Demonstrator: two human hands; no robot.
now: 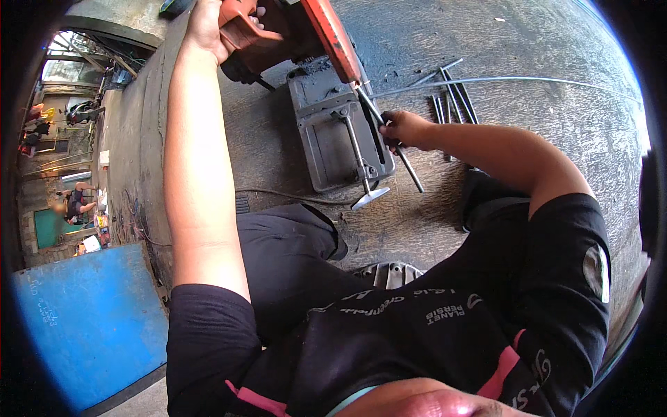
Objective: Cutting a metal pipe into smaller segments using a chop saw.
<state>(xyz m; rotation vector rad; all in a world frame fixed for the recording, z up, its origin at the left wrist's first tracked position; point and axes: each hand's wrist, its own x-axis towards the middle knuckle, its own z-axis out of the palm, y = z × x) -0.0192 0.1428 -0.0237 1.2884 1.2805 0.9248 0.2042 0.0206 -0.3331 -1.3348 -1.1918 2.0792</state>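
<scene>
My left hand [206,33] is wrapped round the handle of an orange cut-off saw [244,29]. The saw's long orange guard [330,38] slants down over its grey metal base [333,154]. On the base lies a clamp screw [354,142] with a flat crank handle at its near end. To the right of it, my right hand [408,130] closes its fingers round a thin metal rod [411,172]. The rod's far end reaches beneath the guard's tip, and its near end sticks out past the base. Whether the rod touches the blade is hidden.
Several short metal bars [451,97] lie on the floor right of the saw, under a long thin rod [514,79]. A cable [292,196] runs near my knee. At left are a blue panel [94,320] and, further off, another person [75,205].
</scene>
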